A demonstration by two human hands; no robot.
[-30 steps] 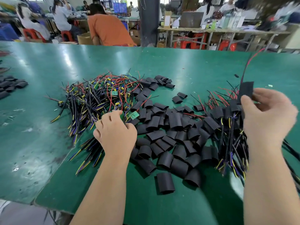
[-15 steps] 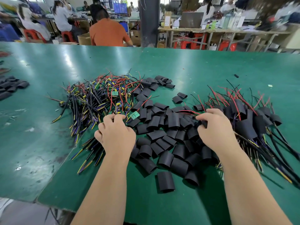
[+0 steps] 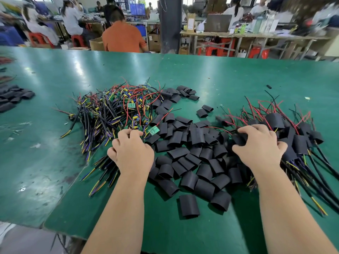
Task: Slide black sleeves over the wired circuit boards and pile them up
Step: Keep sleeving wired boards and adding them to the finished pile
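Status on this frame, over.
Left hand gripping bare wired boards. Right hand pinching a black sleeve. Sleeved pile at right. Nothing blocking.

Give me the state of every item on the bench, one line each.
Left hand, gripping wires in the bare boards.
Right hand, fingers curled on one of the loose sleeves.
Bare boards, unsleeved, tangled heap.
Loose sleeves, empty, scattered.
Sleeved boards, covered, piled at right.

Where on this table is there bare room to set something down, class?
Bare green table: the wide far stretch beyond the piles; the left side, between the unsleeved boards and the small sleeve heap. Crowded: unsleeved boards, loose sleeves and sleeved pile run unbroken across the middle.
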